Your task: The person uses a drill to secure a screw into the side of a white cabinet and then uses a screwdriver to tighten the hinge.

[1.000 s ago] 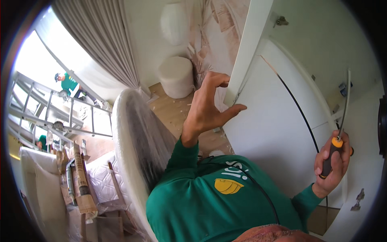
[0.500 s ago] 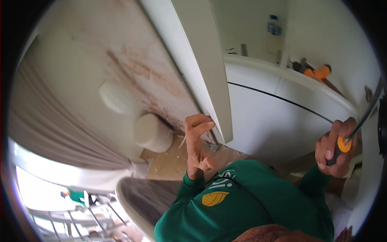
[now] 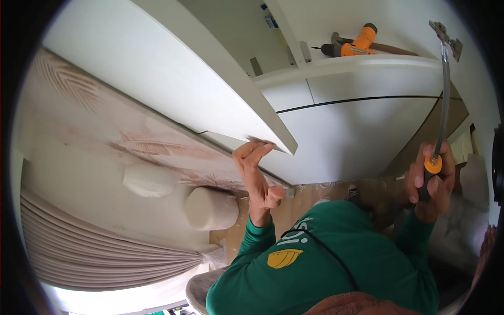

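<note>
My right hand (image 3: 445,176) is wrapped round the dark and orange handle of a flexible-shaft screwdriver (image 3: 444,100). Its grey shaft bends upward, and the tip meets a metal hinge (image 3: 446,39) on the white cabinet wall at the upper right. On the left, my left hand (image 3: 254,176) has bent fingers with their tips against the lower edge of a long white door panel (image 3: 210,68). The thumb stands well apart from the fingers, so this hand does not close round the panel.
An orange and black cordless drill (image 3: 359,44) lies on the cabinet ledge beside a wooden-handled hammer (image 3: 396,49). White drawer fronts (image 3: 357,131) curve below. Farther left are a pale round pouf (image 3: 212,209), a patterned wall panel and a gathered curtain (image 3: 105,249).
The view has turned, bringing the hinge and the screwdriver's tip into sight. My right hand still holds the screwdriver, and my left hand's fingertips remain at the panel's edge.
</note>
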A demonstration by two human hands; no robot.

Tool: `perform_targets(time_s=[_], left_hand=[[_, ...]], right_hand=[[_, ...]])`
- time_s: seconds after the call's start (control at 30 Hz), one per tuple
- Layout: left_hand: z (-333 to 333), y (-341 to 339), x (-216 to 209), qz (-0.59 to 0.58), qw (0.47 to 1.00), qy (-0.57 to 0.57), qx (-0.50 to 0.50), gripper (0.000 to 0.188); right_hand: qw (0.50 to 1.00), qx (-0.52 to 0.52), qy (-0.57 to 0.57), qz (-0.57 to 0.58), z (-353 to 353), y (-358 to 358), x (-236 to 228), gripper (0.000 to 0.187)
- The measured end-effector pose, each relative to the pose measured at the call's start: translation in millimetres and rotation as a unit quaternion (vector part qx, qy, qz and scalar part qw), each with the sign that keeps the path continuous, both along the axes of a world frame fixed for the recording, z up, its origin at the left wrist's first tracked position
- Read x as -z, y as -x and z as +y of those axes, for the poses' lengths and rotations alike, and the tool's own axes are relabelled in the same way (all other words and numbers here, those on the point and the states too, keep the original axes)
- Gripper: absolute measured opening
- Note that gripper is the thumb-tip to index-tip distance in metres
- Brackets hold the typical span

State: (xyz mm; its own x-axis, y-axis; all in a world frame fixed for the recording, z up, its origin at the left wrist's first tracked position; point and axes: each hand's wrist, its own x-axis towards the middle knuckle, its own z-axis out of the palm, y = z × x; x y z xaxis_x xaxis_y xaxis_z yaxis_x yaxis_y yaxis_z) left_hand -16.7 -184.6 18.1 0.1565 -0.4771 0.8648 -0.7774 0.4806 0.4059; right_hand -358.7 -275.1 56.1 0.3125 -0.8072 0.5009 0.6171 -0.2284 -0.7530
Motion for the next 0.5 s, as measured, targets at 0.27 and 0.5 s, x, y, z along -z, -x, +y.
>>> perform_targets(time_s=[0.27,0.5], left_hand=[[-39.5,0.9,-5.4,-0.015,0.999,-0.036,-0.011,0.092],[-69.4,3.3,-9.7,-0.008,0.998,-0.057,-0.032,0.091]], right_hand=[[0.999,-0.037,-0.026,-0.017,-22.2,4.8,31.5,0.056],[0.994,0.018,-0.107,0.033,-50.4,-10.3,32.1,0.062]])
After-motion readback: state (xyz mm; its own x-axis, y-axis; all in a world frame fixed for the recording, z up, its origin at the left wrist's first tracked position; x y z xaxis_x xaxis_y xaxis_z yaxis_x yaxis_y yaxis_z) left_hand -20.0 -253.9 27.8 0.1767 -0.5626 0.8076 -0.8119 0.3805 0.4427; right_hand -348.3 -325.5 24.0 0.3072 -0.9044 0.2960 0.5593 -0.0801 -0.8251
